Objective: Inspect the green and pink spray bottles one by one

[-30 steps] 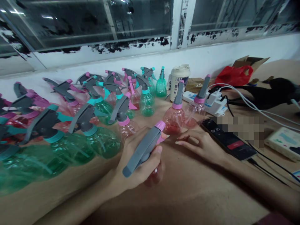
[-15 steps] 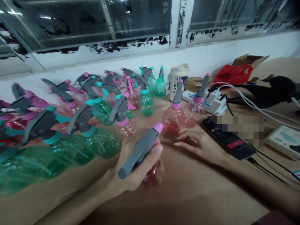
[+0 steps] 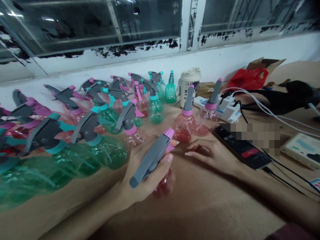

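My left hand [image 3: 147, 176] is closed around the neck of a pink spray bottle [image 3: 163, 185] with a grey head and pink nozzle. A fingertip shows beyond its pink trigger, and much of the bottle is hidden behind the hand. My right hand [image 3: 208, 151] rests on the table with its fingers loosely curved and apart, holding nothing. Just beyond it stand a pink spray bottle [image 3: 184, 126] and another pink spray bottle [image 3: 206, 120], both upright with red liquid inside. Close to my left hand are a pink-collared spray bottle [image 3: 136, 136] and a green spray bottle [image 3: 110, 155].
Several more green and pink spray bottles crowd the left side, including a green one [image 3: 72, 158]. A paper cup [image 3: 188, 88] and a power strip [image 3: 227, 111] with cables stand behind. A phone [image 3: 242, 146], red bag [image 3: 247, 79] and white box [image 3: 302, 150] lie rightward.
The spray head in my left hand has turned slightly, and the pink trigger and a fingertip beyond it now show more. My right hand has stayed in place.
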